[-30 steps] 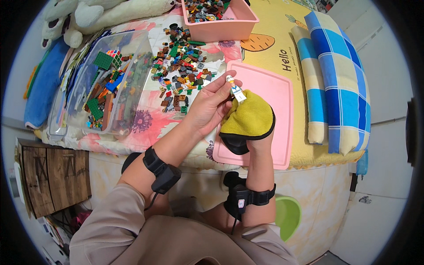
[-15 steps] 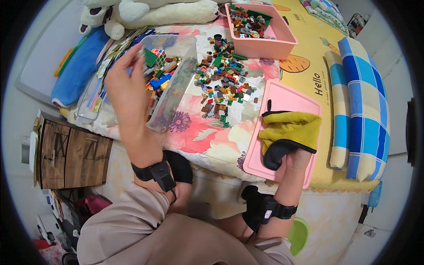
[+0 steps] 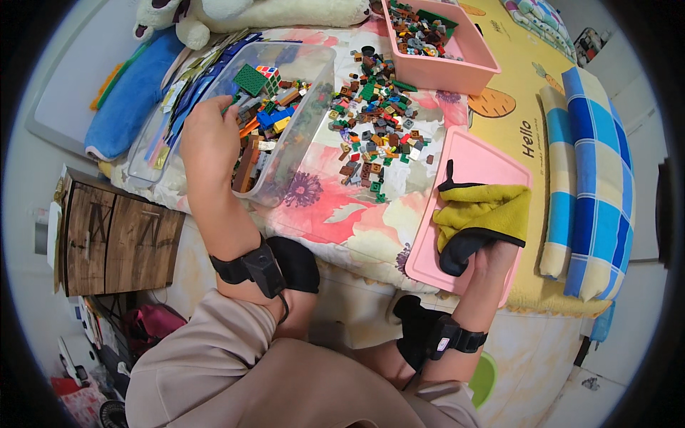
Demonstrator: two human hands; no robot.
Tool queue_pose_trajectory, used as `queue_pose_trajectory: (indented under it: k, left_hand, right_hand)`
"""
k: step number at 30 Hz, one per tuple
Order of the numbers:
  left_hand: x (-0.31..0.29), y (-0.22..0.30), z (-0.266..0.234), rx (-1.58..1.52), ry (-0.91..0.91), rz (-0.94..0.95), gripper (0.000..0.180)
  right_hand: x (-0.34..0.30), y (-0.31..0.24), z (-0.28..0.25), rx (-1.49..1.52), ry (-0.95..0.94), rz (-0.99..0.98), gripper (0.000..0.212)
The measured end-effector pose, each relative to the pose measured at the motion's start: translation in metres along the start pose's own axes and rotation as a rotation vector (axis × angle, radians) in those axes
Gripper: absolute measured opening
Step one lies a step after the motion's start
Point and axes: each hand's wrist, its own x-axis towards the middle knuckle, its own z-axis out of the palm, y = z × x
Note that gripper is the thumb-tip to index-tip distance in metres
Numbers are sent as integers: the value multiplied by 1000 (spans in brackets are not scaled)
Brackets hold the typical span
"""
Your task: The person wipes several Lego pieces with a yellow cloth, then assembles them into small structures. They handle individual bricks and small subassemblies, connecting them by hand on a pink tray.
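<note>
My left hand [image 3: 209, 139] is over the left side of a clear plastic bin [image 3: 303, 135]. Its fingers are bent and drawn together; what they hold, if anything, is hidden. Inside the bin are mixed building bricks [image 3: 264, 120], a green studded plate [image 3: 250, 80] and a puzzle cube [image 3: 270, 77]. My right hand [image 3: 494, 260] grips a yellow-green cloth with black edging [image 3: 485, 210], which covers most of its fingers. The cloth lies over a pink lid [image 3: 492, 158] on the bed.
Loose bricks [image 3: 374, 135] are spread between the clear bin and a pink box [image 3: 449, 68] of more bricks. Folded checked bedding [image 3: 596, 185] lies at the right, a white plush toy [image 3: 285, 13] at the back. A wooden cabinet [image 3: 143, 242] stands at the left.
My left hand has come down and nearer, away from the green plate and cube, to the bin's left side. My right hand stays with the cloth; the whole view has shifted slightly.
</note>
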Motion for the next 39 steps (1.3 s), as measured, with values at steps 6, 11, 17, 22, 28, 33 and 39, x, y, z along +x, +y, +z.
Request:
queue_pose_trajectory:
  k: [6, 11, 17, 22, 28, 33, 39]
  left_hand:
    - [-17, 59, 47, -565, -55, 331, 16]
    - [-57, 91, 122, -288, -564, 379, 15]
    - [-74, 93, 149, -78, -514, 449, 10]
    - [-67, 95, 139, -241, -415, 407, 13]
    - [-64, 108, 130, -593, -324, 361, 17]
    - [-60, 113, 116, -711, -454, 137, 16]
    - [-104, 145, 101, -1394, -892, -21, 16]
  right_hand:
    - [6, 2, -4, 41, -34, -26, 38]
    - [6, -1, -10, 41, -71, -72, 42]
    - [6, -9, -16, 110, -188, -53, 38]
    - [1, -10, -4, 61, -62, -69, 40]
    - [10, -2, -12, 52, -337, -51, 39]
    - [15, 2, -20, 115, -506, 58, 40]
    - [15, 18, -12, -94, -369, 118, 30]
